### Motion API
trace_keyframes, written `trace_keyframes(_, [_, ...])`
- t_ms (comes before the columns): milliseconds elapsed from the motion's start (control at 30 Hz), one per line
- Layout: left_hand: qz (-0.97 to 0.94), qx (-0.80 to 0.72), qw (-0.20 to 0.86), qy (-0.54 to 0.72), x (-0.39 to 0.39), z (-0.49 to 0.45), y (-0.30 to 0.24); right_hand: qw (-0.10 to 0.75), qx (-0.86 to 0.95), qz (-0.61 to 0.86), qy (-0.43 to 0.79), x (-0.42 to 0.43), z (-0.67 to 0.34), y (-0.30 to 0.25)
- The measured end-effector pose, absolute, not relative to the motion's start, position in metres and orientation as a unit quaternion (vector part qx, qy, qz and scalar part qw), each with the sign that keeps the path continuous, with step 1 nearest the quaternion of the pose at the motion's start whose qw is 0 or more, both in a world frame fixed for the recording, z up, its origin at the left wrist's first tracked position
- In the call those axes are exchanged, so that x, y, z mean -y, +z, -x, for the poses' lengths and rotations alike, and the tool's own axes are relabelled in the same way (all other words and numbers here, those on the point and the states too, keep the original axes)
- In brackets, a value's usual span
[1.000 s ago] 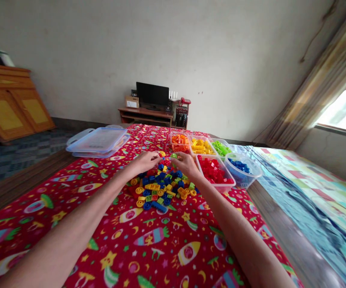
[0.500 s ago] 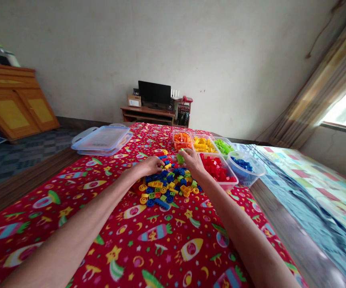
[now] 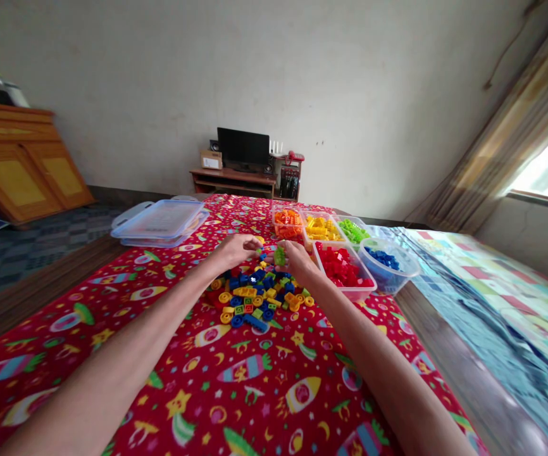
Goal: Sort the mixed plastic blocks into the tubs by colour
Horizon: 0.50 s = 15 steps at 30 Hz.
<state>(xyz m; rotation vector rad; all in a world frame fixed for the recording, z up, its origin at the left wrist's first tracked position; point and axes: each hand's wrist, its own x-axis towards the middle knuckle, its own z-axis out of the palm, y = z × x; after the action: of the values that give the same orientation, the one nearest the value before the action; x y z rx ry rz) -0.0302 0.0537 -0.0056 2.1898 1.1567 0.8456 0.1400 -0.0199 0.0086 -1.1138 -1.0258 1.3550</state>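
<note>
My left hand (image 3: 236,251) is raised at the far left side of a heap of mixed building bricks (image 3: 255,297). Its thumb and fingers pinch together, and a small bit of green, seemingly a brick, shows at the tips. My right hand (image 3: 298,262) hovers over the heap's far right side, its fingers closed around light green building bricks (image 3: 280,256); their exact number is hidden. A small gap separates the two hands. The heap, on a red patterned cloth (image 3: 255,405), mixes blue, yellow, green and red pieces, some of them round.
Right of the heap stand clear containers of sorted bricks: orange (image 3: 287,221), yellow (image 3: 322,229), light green (image 3: 352,232), red (image 3: 343,266), and a round tub (image 3: 409,269) with blue ones. Stacked clear lids (image 3: 160,221) lie at the back left. A bed (image 3: 487,304) adjoins the right side.
My left hand has lifted off the heap, up and away from me. My right hand has shifted slightly left and nearer to me, still holding light green bricks.
</note>
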Motion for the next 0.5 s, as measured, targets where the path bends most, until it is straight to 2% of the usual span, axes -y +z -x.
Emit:
trace_keyframes(200, [-0.827, -0.406, 0.191, 0.338, -0.02, 0.007, 0.017, 0.529, 0.33, 0.43, 0.653, 0.014, -0.136, 0.005])
trace_keyframes(500, [-0.862, -0.413, 0.134, 0.262, -0.017, 0.004, 0.015, 0.573, 0.331, 0.43, 0.614, 0.017, -0.138, 0.003])
